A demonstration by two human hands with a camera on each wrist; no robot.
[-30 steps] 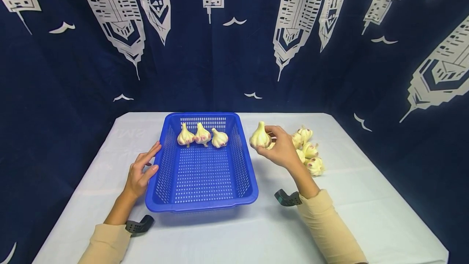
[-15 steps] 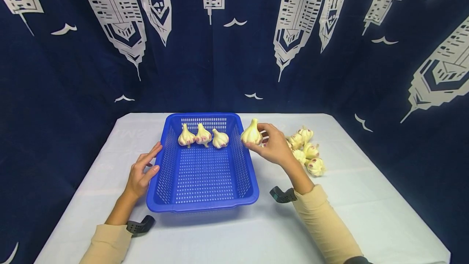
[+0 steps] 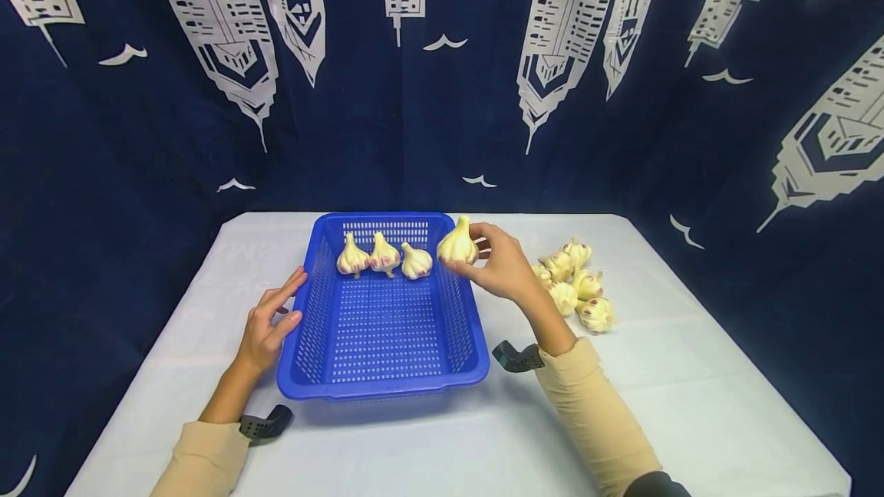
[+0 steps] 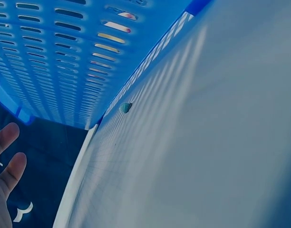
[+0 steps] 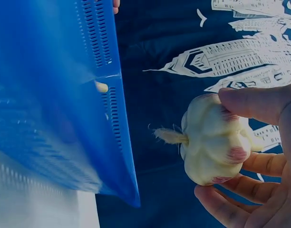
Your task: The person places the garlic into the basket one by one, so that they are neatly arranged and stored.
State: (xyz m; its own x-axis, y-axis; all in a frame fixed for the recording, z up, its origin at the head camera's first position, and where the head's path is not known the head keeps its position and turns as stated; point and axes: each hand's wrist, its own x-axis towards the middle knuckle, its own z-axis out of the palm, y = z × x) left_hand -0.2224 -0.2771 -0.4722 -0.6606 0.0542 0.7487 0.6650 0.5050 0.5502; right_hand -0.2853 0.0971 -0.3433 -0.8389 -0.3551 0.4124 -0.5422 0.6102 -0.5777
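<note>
My right hand (image 3: 499, 263) pinches a garlic bulb (image 3: 457, 242) between thumb and fingers, over the right rim of the blue basket (image 3: 383, 388). In the right wrist view the held garlic bulb (image 5: 214, 140) shows purple streaks and a dry root tuft, with the thumb (image 5: 255, 102) on one side and fingertips on the other. Three garlic bulbs sit in a row at the basket's far end, the rightmost garlic bulb (image 3: 417, 261) leaning over. Against the basket's left side rests my left hand (image 3: 265, 328), fingers fairly straight along the rim.
A pile of several garlic bulbs (image 3: 583, 286) lies on the white tablecloth (image 3: 691, 374) to the right of the basket. Behind the table hangs a dark blue curtain (image 3: 387, 136) with white building prints.
My right hand has carried the garlic bulb leftward and slightly up, from beside the basket to over its right rim. The left hand and the basket stay in place.
</note>
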